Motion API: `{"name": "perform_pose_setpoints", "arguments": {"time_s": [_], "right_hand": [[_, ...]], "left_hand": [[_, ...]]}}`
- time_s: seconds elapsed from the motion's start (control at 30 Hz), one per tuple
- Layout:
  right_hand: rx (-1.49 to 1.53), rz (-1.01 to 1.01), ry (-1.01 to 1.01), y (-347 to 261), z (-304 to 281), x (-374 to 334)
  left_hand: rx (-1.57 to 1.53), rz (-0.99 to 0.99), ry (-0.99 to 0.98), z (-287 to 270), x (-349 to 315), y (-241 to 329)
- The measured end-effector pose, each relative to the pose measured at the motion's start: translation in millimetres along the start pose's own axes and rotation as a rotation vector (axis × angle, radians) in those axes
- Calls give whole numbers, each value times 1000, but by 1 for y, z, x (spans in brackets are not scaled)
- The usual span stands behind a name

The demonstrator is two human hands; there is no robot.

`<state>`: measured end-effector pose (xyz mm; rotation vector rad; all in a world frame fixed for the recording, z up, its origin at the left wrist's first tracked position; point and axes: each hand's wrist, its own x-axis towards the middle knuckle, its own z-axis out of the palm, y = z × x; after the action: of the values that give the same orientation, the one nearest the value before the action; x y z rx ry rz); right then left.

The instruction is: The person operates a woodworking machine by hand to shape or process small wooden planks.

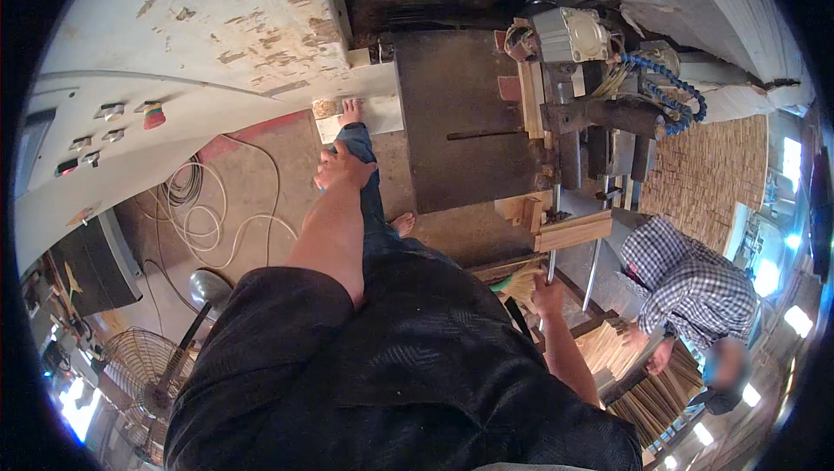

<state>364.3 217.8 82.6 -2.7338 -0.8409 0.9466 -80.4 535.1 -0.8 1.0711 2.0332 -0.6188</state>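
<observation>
Black clothing [417, 349]: nearest, filling the lower middle; loose cloth is best held clear of the machine side.
Left hand [344, 167]: loosely spread over the jeans [372, 210], holding no object that shows; a flat, relaxed palm there should steady the bent posture.
Right hand [547, 295]: fingers curled narrow, apparently around the near end of a metal rod; a full wrap would serve better than fingertips, and body weight seems better carried by the legs.
Metal rod [552, 262]: at the right hand, running away from it past a wooden block [573, 232]; a second rod [592, 271] lies roughly parallel. Fingers are best clear of the block.
Bristle bundle [521, 285]: straw-coloured with some green, just beside the right hand; whether it touches the fingers I cannot tell.
Bare feet: one [351, 112] on a pale slab [380, 113], the other [403, 224] by the dark plate [469, 167]; even footing matters, as toes are unprotected.
Co-worker [695, 280]: in a checked shirt, hands at the wooden strips [608, 348]; pulls on the rod should allow for those hands.
Motor [573, 35]: far off, near blue segmented hoses [678, 89]; sleeves should stay away.
</observation>
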Motion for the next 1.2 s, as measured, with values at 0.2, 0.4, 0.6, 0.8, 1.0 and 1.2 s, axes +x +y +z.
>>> {"name": "perform_pose_setpoints", "arguments": {"time_s": [0.2,0.4,0.6,0.8,1.0,1.2], "right_hand": [[-58,-28,-25,11,3,5],[-254,-35,-10,3,-2,3],[-227,-88,35,-18,-6,-7],[-241,-10,-9,-13,-6,-3],[-188,-66,1,0,-3,1],[-168,-51,-70,-25,-13,-10]], "left_hand": [[44,-27,9,0,5,4],[44,-47,-8,-1,0,8],[40,-25,1,-2,-5,6],[30,-17,-20,3,-5,4],[38,-10,-6,7,-4,5],[33,-15,-12,2,-6,7]]}}
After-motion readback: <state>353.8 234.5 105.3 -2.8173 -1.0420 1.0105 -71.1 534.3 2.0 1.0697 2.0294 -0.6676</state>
